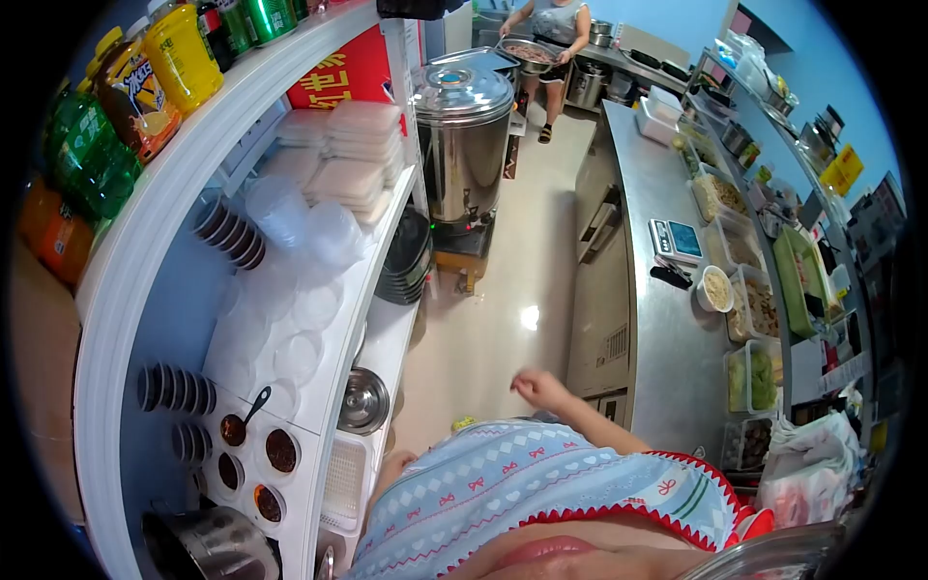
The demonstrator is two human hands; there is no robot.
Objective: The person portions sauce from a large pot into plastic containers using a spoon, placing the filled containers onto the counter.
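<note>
My right hand (541,389) is held out in front of the apron, over the floor of the aisle. Its fingers look loosely curled, slightly blurred, and nothing shows in them. My left hand (394,471) is only partly visible at the left edge of the patterned apron (522,464). Its fingers are hidden, so I cannot tell what they do. Close to it is a white plastic basket (345,483) on the lower shelf, with a metal bowl (363,400) beyond. Neither hand visibly touches these things.
Left, a white shelf holds sauce cups (281,450), stacked lids (333,232) and bottles (184,58). A steel urn (464,145) stands ahead. Right, a steel counter (667,367) carries a scale (677,240) and food tubs (754,377). A person (561,24) holds a basin (528,55) at the back.
</note>
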